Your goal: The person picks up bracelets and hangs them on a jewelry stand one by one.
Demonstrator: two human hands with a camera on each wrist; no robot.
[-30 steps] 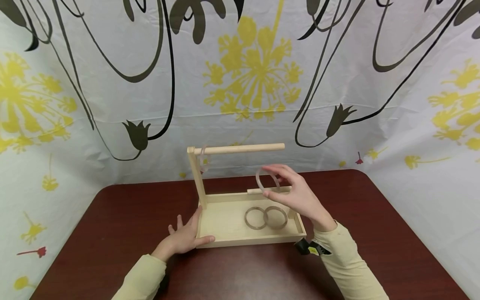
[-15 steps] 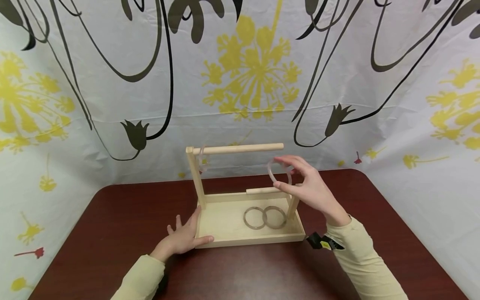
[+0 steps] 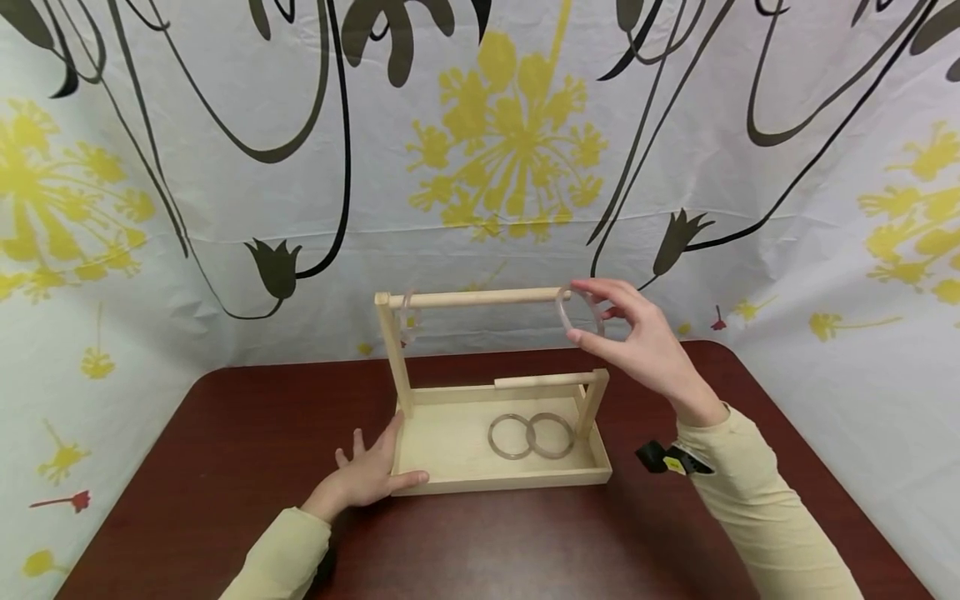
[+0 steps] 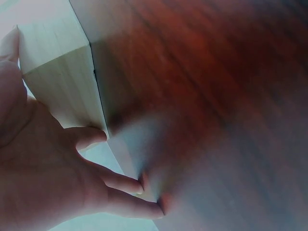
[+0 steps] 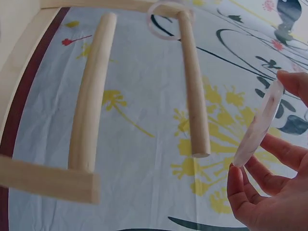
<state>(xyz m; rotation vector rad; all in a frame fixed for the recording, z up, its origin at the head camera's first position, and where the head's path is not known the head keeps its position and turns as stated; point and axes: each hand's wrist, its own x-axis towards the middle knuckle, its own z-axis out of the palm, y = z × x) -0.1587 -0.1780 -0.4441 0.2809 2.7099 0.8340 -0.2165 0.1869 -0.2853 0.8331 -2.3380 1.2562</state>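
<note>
My right hand (image 3: 648, 350) pinches a pale translucent bangle (image 5: 260, 122) between thumb and fingers. In the head view the bangle overlaps the free right end of the upper wooden rod (image 3: 480, 297); in the right wrist view a gap shows between them. Another bangle (image 3: 403, 321) hangs near that rod's left post. Two more bangles, one of them here (image 3: 491, 435), lie overlapping in the stand's wooden tray (image 3: 502, 484). My left hand (image 3: 363, 479) rests at the tray's left front corner, thumb over the front rim and fingers spread, some reaching the table.
A lower, shorter rod (image 3: 540, 382) points left from the right post (image 3: 592, 404). The stand sits on a dark red-brown table (image 3: 262, 433). Close behind hangs a white cloth (image 3: 225, 200) with floral print.
My right hand has moved up and to the right with the bangle, from over the lower rod to the upper rod's free end. My left hand has stayed in place.
</note>
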